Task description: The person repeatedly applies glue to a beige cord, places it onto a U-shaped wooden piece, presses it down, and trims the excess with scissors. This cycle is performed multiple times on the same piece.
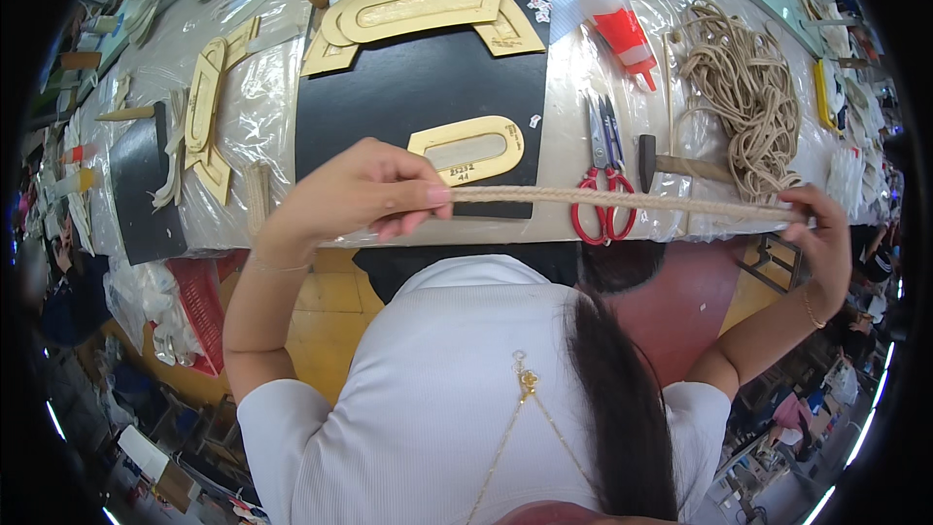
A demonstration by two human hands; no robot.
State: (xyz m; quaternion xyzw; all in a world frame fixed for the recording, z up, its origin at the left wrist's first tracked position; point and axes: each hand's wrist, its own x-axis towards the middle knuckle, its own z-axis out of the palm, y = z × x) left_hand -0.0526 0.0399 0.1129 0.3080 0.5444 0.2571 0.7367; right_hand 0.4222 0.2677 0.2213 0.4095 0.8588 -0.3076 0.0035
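The step in hand looks like drawing a braided cord [583,195] out straight: the left hand [374,190] pinches one end between thumb and finger, and the right hand [821,224] grips near the other with its fingertips. The cord crosses in front of the black board [335,126] and scissors [608,163]. The next move likely calls for firm pinches at both ends — and even tension.

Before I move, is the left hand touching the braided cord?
Touching. The head view shows it: the left hand pinches the braided cord, which runs straight out of the grip with no gap.
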